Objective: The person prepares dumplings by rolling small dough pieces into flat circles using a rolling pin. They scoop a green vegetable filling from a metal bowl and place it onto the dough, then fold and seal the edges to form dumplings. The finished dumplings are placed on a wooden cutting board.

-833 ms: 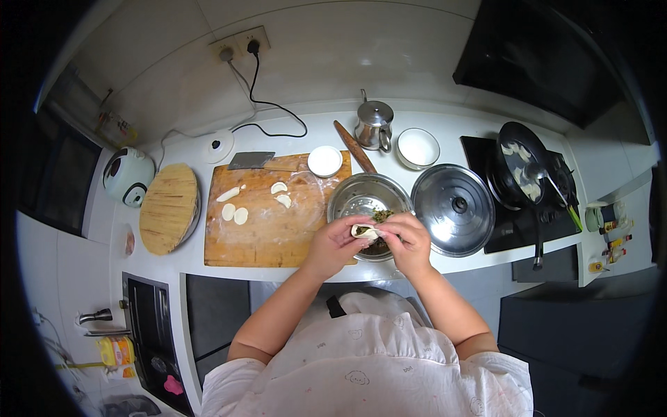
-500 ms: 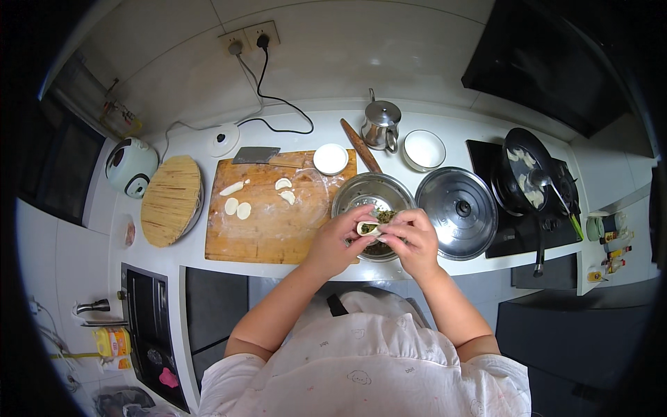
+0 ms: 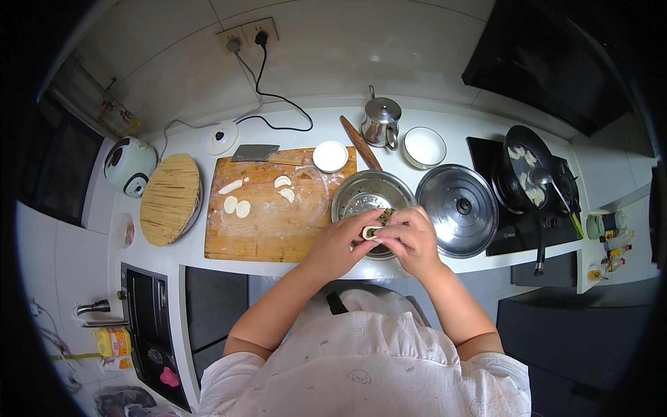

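Note:
Between my fingers is a small dumpling (image 3: 370, 233), its pale dough folded up around dark green filling that still shows at the opening. My left hand (image 3: 340, 240) cups it from the left, fingers closed on it. From the right, my right hand (image 3: 410, 238) pinches the edge of the dough. Both hands hover over the near side of a steel bowl (image 3: 353, 186), which holds chopped green filling (image 3: 386, 217) partly hidden by my fingers. On the wooden board (image 3: 278, 233) to the left lie two round wrappers (image 3: 242, 208), two folded dumplings (image 3: 283, 181) and a dough strip (image 3: 231, 186).
Beside the bowl rests a pan lid (image 3: 445, 215). A rolling pin (image 3: 359, 142), steel pot (image 3: 381, 125), white bowl (image 3: 424, 147) and flour dish (image 3: 330, 157) stand behind. A cleaver (image 3: 254, 152) lies on the board. At right, a frying pan (image 3: 517, 142) with dumplings sits on the cooktop.
The opening of the dough in my hands looks narrower. My fingers have shifted slightly along its edge, with both hands staying over the bowl.

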`<state>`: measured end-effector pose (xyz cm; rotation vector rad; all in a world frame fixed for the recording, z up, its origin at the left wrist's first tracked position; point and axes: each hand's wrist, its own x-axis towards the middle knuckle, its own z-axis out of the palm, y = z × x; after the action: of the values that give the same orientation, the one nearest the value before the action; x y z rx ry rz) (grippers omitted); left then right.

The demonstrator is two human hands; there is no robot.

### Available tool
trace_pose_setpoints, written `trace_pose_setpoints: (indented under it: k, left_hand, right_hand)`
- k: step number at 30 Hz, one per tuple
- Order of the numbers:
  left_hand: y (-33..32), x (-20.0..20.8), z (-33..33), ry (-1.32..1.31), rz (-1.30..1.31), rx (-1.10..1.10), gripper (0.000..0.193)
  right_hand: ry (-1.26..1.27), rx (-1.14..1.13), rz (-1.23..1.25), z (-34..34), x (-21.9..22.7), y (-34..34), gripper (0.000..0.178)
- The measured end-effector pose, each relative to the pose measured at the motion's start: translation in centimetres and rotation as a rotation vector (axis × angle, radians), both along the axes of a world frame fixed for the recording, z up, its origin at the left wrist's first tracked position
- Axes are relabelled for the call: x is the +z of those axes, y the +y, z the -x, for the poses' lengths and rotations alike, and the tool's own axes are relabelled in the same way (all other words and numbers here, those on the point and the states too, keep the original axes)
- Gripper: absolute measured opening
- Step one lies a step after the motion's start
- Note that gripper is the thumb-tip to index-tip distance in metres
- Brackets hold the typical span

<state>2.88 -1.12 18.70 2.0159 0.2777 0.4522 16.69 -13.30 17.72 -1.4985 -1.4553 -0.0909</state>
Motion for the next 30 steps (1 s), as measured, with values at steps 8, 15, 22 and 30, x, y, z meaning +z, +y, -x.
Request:
trace_pose_setpoints:
  k: [8, 15, 22, 30]
  left_hand:
    - [0.2, -0.4, 0.1, 0.000, 0.080, -0.009, 0.050]
    - [-0.4, -4.0, -0.7, -0.259, 0.494, -0.078, 0.044]
    - [-0.7, -4.9, -0.6, -0.127, 0.902, -0.072, 0.032]
    - [0.5, -5.0, -0.4, -0.094, 0.553, -0.121, 0.027]
  right_hand:
    - [0.309, -0.070, -0.001, 1.1, -0.8, 0.3, 0.020]
    - [0.195, -0.070, -0.081, 1.2, -1.2, 0.2, 0.017]
    - [0.066, -0.126, -0.099, 1.1, -1.1, 0.2, 0.021]
    - [0.142, -0.030, 0.042, 0.5, 0.3, 0.5, 0.024]
